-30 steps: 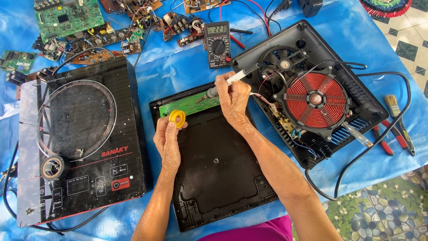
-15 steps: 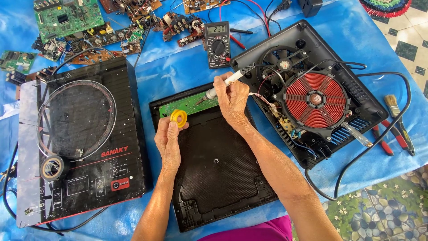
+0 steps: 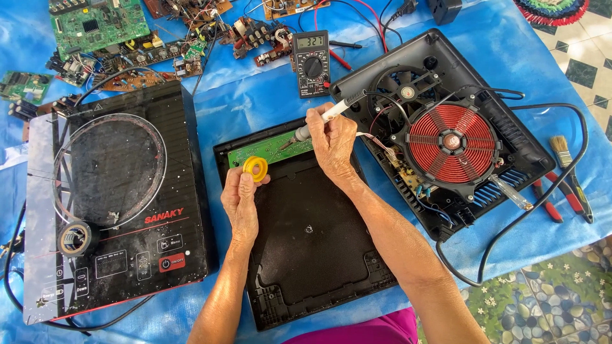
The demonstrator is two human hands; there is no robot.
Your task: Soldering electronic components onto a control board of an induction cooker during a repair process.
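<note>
A blue-covered worktop (image 3: 255, 95) carries an intact black induction cooker (image 3: 121, 197) at the left and an opened cooker base (image 3: 446, 127) with its red coil at the right; between them lies an upturned black panel (image 3: 312, 236) with a green circuit board (image 3: 271, 148) along its far edge. The work in hand looks like soldering on that board. The right hand (image 3: 331, 143), wrist bent inward, pinches a soldering iron (image 3: 322, 118) like a pen, tip down on the board. The left hand (image 3: 241, 197) lies flat on the panel, its grip closed on a yellow solder spool (image 3: 255, 168) just beside the board. Feeding solder calls for a steady tip.
</note>
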